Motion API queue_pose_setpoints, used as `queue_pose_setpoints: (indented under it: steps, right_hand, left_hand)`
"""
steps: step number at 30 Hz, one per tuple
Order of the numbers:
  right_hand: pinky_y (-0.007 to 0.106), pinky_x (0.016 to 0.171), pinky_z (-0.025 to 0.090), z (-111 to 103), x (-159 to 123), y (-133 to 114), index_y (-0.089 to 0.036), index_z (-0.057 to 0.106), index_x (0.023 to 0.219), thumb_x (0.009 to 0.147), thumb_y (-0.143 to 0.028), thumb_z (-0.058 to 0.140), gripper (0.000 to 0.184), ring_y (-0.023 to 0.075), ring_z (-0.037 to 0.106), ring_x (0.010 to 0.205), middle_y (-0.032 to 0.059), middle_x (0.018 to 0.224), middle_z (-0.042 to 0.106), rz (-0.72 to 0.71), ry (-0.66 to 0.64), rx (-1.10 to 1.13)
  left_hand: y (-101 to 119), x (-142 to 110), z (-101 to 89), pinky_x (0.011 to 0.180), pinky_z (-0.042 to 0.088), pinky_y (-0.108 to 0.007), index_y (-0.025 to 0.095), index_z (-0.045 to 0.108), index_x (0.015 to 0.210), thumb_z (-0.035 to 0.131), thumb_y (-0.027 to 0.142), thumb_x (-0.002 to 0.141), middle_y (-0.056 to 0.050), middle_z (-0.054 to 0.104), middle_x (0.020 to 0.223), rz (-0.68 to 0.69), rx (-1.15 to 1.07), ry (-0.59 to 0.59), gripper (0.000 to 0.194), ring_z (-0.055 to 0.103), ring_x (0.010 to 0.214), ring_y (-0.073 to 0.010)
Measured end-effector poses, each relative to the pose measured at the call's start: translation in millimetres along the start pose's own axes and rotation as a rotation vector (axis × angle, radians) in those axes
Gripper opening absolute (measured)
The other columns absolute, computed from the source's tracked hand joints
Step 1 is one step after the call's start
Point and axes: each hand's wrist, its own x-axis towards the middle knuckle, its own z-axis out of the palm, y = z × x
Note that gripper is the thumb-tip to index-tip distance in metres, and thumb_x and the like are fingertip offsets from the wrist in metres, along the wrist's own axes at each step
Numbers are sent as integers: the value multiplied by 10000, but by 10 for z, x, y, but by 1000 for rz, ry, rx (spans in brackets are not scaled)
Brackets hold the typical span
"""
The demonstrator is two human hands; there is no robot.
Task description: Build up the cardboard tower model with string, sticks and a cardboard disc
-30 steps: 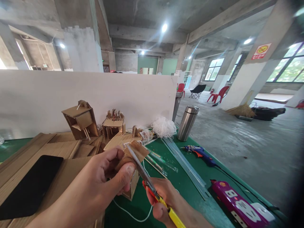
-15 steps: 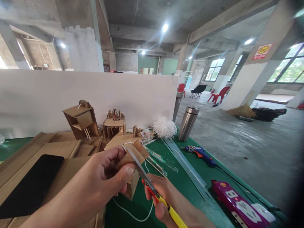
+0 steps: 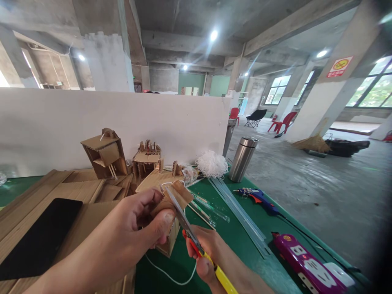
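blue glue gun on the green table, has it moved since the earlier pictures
No, no shift either way: the blue glue gun lies in the same place, with the same gap to the clear sticks.

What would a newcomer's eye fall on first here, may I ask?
Most likely the scissors in the right hand, their blades at the cardboard in the left hand, below centre. Next, the purple power strip at lower right; then the steel flask, standing beyond the glue gun.
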Motion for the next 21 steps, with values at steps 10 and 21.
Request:
queue_pose_setpoints:
  steps: [10,21]
  right_hand:
    - [284,536,278,-6,-38,-42,-209,371,692,819,-870,139,712,138,368,590,6,699,427,4,59,-51]
    - [283,538,290,-38,-26,-28,-209,379,703,819,-870,183,700,133,362,584,5,707,422,-8,43,-48]
  left_hand:
    - [-31,1,-2,507,410,-183,213,591,802,519,326,928,62,469,607,70,33,-8,184,445,542,-102]
    - [-44,-20,-16,497,410,-165,207,559,748,545,333,913,69,464,603,83,33,4,209,448,534,-92]
